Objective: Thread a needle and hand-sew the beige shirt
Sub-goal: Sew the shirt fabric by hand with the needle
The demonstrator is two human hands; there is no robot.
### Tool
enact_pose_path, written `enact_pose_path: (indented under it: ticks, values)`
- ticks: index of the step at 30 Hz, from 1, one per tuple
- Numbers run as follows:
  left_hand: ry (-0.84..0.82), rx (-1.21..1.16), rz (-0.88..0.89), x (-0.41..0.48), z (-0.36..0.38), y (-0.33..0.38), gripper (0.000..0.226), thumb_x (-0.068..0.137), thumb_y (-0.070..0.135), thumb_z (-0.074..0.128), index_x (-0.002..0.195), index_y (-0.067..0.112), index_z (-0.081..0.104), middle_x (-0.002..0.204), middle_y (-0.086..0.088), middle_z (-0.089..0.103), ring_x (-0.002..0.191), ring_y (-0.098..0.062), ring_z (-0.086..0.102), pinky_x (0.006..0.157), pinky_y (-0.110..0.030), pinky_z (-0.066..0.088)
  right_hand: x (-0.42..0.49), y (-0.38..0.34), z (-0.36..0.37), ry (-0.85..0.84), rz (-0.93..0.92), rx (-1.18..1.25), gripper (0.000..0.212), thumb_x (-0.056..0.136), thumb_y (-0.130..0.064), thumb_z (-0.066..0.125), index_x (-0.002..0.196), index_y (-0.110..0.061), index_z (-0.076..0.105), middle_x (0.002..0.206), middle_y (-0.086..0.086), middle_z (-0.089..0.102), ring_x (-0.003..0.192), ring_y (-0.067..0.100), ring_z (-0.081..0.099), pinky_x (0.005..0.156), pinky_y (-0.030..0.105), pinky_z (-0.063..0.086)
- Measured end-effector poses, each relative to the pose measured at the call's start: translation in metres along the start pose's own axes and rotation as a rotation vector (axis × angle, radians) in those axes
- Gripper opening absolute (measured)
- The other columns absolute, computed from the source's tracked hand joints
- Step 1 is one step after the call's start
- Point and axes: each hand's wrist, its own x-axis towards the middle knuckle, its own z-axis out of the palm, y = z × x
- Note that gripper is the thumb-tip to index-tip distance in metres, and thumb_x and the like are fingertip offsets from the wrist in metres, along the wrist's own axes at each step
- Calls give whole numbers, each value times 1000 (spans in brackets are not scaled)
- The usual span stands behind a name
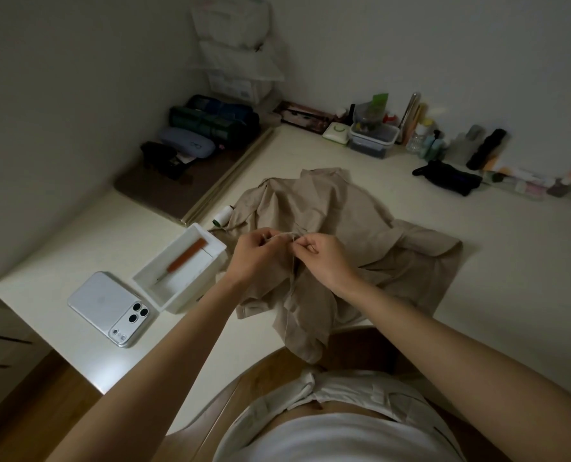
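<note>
The beige shirt [337, 228] lies crumpled on the white table [477, 255], one part hanging over the front edge. Above it, my left hand [252, 256] and my right hand [324, 258] are close together, each pinching a pale thread [282, 235] that arcs between them and trails down over the shirt. The needle is too small to make out. A spool of white thread [223, 215] lies on the table just left of the shirt.
A white box [180, 271] holding an orange-handled tool [185, 258] sits left of my hands, a white phone [110, 308] beside it. Pouches and cases fill the far left shelf. Bottles, containers and a black pouch [450, 176] line the back wall.
</note>
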Motion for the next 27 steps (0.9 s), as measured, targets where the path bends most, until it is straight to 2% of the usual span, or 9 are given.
enact_pose_path:
  ticks: [3, 7, 9, 11, 14, 16, 18, 19, 27]
  values:
    - [17, 38, 3, 4, -3, -3, 20, 96, 17, 52, 92, 4, 65, 78, -1, 65, 59, 7, 60, 57, -7, 47, -7, -4, -2, -40, -40, -10, 18, 91, -22, 62, 77, -12, 64, 46, -11, 44, 44, -1, 43, 54, 10, 37]
    - [18, 34, 13, 6, -4, -3, 19, 96, 15, 52, 92, 2, 65, 78, -3, 66, 61, 5, 61, 59, -8, 48, -12, 0, -2, -111, -69, -50, 19, 89, -23, 64, 71, -21, 61, 43, -13, 43, 45, 2, 38, 58, 25, 41]
    - [12, 44, 30, 6, -5, -2, 19, 97, 16, 51, 91, 3, 65, 77, -1, 65, 60, 6, 60, 58, -7, 47, -11, 1, -4, -70, -59, -18, 8, 89, -24, 64, 85, -16, 66, 50, -12, 45, 49, 1, 43, 61, 27, 47]
    - [12, 54, 39, 6, -6, -1, 20, 97, 17, 50, 91, 5, 65, 77, 0, 66, 61, 6, 60, 58, -8, 47, -9, -2, -8, 23, -50, 28, 23, 88, -21, 66, 107, -9, 61, 59, -11, 46, 51, -3, 49, 58, 13, 43]
    - [-13, 51, 49, 6, -7, 2, 19, 97, 18, 50, 92, 7, 65, 80, -2, 67, 62, 4, 61, 60, -9, 47, -4, -6, -13, 47, -23, 35, 42, 85, -20, 69, 123, -10, 54, 86, 1, 64, 73, -1, 60, 62, 12, 47]
    - [-48, 36, 47, 6, -7, 3, 19, 97, 18, 50, 94, 6, 65, 84, -4, 67, 67, 1, 63, 61, -8, 48, 3, -5, -12, 11, -2, -34, 34, 85, -19, 69, 116, -12, 58, 94, -4, 61, 78, -2, 55, 64, 7, 44]
    - [-67, 66, 53, 7, -9, 3, 19, 97, 18, 51, 94, 7, 65, 88, -7, 67, 74, -5, 63, 65, -10, 50, 9, -3, -12, 13, -13, -83, 6, 88, -17, 66, 90, -11, 65, 71, -10, 55, 60, -5, 48, 59, 11, 37]
    - [-76, 100, 58, 8, -10, 3, 18, 97, 18, 51, 93, 8, 65, 89, -7, 66, 77, -8, 62, 67, -11, 51, 12, 0, -13, 31, -18, -81, 11, 89, -16, 65, 83, -6, 65, 62, -9, 52, 54, -2, 45, 58, 15, 37]
    - [-208, 245, 21, 13, -21, -3, 13, 94, 24, 57, 90, 17, 67, 94, -13, 67, 78, -9, 60, 67, -12, 49, 19, 4, -27, 21, -6, -166, 9, 85, -18, 69, 84, -10, 70, 84, 20, 69, 80, 32, 65, 80, 42, 52]
